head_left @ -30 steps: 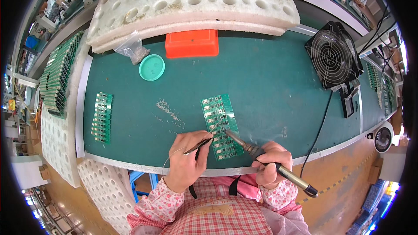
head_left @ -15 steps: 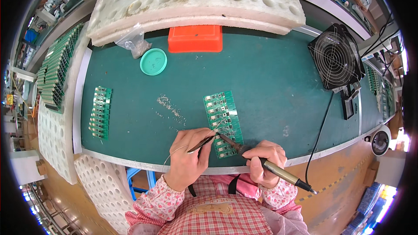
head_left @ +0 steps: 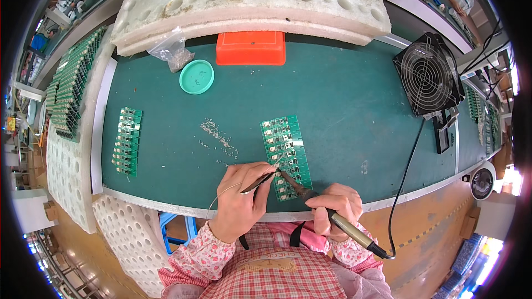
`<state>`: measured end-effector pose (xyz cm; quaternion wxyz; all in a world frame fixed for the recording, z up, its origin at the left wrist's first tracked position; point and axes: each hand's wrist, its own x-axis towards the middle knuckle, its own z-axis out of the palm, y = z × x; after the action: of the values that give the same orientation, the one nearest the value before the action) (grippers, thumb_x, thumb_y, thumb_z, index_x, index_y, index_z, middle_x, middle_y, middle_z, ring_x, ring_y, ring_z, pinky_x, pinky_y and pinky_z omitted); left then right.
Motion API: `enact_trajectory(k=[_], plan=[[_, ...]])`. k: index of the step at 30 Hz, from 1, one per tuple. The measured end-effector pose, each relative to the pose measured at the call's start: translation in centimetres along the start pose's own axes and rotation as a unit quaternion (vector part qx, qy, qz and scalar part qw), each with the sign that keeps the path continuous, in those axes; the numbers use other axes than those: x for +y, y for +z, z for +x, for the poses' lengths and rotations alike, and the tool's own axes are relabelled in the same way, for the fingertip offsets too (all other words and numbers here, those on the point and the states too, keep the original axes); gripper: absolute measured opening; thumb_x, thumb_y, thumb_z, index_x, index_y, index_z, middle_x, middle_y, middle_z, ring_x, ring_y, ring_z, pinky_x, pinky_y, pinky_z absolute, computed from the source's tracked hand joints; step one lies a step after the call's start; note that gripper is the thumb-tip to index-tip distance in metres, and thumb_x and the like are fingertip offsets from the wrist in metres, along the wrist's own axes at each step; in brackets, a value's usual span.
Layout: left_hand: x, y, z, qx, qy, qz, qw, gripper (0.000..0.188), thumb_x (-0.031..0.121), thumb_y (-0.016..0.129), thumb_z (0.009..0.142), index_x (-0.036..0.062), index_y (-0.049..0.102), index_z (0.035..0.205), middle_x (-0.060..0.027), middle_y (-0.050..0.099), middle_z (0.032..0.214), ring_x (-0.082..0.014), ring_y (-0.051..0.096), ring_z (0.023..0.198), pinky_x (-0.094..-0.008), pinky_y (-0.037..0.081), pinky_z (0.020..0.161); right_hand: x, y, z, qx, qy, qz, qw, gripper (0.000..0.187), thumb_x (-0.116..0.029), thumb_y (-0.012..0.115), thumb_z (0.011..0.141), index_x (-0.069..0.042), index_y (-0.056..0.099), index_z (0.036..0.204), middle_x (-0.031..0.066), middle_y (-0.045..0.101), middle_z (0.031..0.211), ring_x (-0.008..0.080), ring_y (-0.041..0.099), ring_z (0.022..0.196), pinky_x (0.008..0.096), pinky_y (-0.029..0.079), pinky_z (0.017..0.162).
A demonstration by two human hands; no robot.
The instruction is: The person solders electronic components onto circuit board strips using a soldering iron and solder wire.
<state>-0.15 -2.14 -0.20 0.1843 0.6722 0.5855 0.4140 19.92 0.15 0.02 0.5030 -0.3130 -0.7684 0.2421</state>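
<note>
A green circuit board panel with rows of small pale and dark parts lies in front of me near the table's front edge. My left hand is closed on a pair of tweezers, whose tips reach the lower part of the panel. A thin solder wire also runs through that hand toward the board. My right hand grips a soldering iron with a gold-coloured handle. Its tip meets the panel close to the tweezer tips; the exact contact spot is too small to make out.
Small loose parts lie scattered left of the panel, and another board panel sits farther left. Behind are a green lid, a plastic bag, a red box and a foam block. A black fan stands right, near the iron's cord.
The rear end of the soldering iron has swung a little down and toward me, with my right hand turning slightly. My left hand and the panel stay nearly in place.
</note>
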Motion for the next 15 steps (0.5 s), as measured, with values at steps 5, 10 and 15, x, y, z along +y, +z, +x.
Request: enact_trajectory(k=[5,10,15], plan=[[0.03,0.0,0.0,-0.001,0.001,0.003,1.0,0.024,-0.006,0.072,0.081,0.0041,0.07,0.103,-0.0098,0.072,0.1,-0.0291,0.067,0.086,-0.0366,0.052,0.075,0.35,-0.13,-0.63,0.039,0.001,0.011,0.999,0.009,-0.006,0.068,0.082,-0.002,0.066,0.09,0.0041,0.058,0.058,0.0193,0.051,0.042,0.0324,0.043,0.043],[0.04,-0.01,0.01,-0.001,0.002,0.006,1.0,0.023,-0.006,0.072,0.081,0.0039,0.07,0.103,-0.0099,0.072,0.1,-0.0293,0.067,0.086,-0.0365,0.052,0.075,0.26,-0.13,-0.3,0.032,0.001,0.013,0.999,0.007,-0.006,0.067,0.083,-0.003,0.066,0.089,0.0039,0.058,0.057,0.0191,0.05,0.041,0.0315,0.041,0.042],[-0.02,0.08,0.01,0.002,0.007,0.004,1.0,0.024,-0.006,0.072,0.081,0.0039,0.07,0.102,-0.0097,0.072,0.1,-0.0291,0.067,0.086,-0.0366,0.051,0.075,0.41,0.09,-0.4,0.03,0.017,0.016,0.999,0.006,-0.006,0.067,0.083,-0.003,0.066,0.089,0.0036,0.058,0.057,0.0186,0.05,0.041,0.0315,0.041,0.042]])
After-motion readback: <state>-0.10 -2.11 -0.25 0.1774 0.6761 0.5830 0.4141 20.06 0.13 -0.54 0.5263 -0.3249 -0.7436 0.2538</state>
